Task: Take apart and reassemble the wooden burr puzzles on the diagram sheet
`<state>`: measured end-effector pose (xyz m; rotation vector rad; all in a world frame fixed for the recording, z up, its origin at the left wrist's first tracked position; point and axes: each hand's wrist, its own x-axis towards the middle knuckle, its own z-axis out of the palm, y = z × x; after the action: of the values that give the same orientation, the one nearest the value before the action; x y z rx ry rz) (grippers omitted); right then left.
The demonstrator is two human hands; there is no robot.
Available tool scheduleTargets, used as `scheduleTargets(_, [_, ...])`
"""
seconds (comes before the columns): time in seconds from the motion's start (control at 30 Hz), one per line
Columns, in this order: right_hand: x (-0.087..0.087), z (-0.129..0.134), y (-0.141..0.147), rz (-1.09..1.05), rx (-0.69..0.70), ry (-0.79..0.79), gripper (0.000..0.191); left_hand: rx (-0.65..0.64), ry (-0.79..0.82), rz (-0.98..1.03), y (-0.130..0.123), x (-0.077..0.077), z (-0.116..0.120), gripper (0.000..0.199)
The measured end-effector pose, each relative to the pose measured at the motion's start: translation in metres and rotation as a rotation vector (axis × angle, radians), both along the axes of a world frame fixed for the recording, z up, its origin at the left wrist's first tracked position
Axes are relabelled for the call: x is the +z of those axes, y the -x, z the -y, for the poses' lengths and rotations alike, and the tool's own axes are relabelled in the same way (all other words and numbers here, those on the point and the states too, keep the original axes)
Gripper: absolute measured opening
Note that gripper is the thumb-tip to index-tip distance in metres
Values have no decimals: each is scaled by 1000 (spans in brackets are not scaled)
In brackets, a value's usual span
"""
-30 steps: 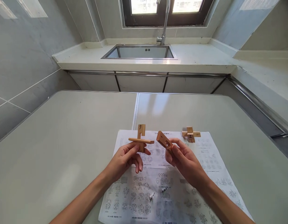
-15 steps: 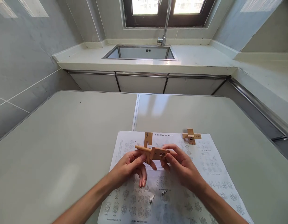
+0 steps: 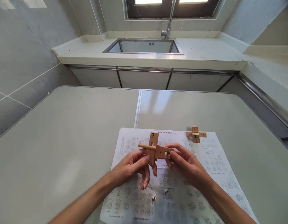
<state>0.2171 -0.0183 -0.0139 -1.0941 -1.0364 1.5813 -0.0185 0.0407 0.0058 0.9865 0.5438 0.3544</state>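
Observation:
Several notched wooden puzzle pieces [image 3: 154,151] are joined in a cross between my hands, above the paper sheet. An upright flat piece in it bears a handwritten mark like a 3 near its top. My left hand [image 3: 140,166] pinches the lower left of the pieces between thumb and fingers. On the right, my right hand [image 3: 184,161] grips the end of the sideways piece, which has a cut-out. A second wooden cross [image 3: 196,134], marked 2, rests apart on the sheet's far right edge.
A printed instruction sheet [image 3: 125,214] with rows of small diagrams and two torn spots lies on the pale table [image 3: 64,140]. Beyond the table are a counter [image 3: 204,49], a sink [image 3: 106,51] and a faucet [image 3: 167,31]. Tiled walls stand at both sides.
The held pieces have turned slightly, so the marked upright piece and the cut-out piece show more of their faces. Both hands keep their grips. The camera view has tipped a little downward.

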Motion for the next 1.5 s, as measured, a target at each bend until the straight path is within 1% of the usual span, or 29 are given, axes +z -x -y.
scheduleTargets(0.13, [-2, 2, 0, 44, 7, -90, 34, -9, -2, -6, 0, 0, 0, 40])
scheduleTargets(0.27, [-2, 2, 4, 122, 30, -232, 34, -34, -24, -14, 0, -1, -1, 41])
scheduleTargets(0.47, [-2, 3, 12, 347, -162, -442, 22, -13, -58, -13, -1, -1, 0, 42])
scheduleTargets(0.6, [-3, 6, 14, 426, -199, -519, 26, 19, -68, -23, -1, -2, 3, 42])
scheduleTargets(0.77, [-1, 8, 14, 405, -208, -516, 25, 32, -64, -16, -1, -5, 4, 42])
scheduleTargets(0.87, [0, 8, 14, 377, -183, -502, 23, 57, -69, -14, -1, -5, 4, 43])
scheduleTargets(1.0, [0, 7, 15, 337, -149, -504, 24, 56, -75, -25, 0, -6, 3, 43])
scheduleTargets(1.3, [-1, 3, 9, 227, -68, -491, 37, 92, -82, -19, 0, -6, 3, 52])
scheduleTargets(1.5, [4, 3, 5, 229, -40, -478, 32, 78, -123, -60, 1, -6, 3, 50])
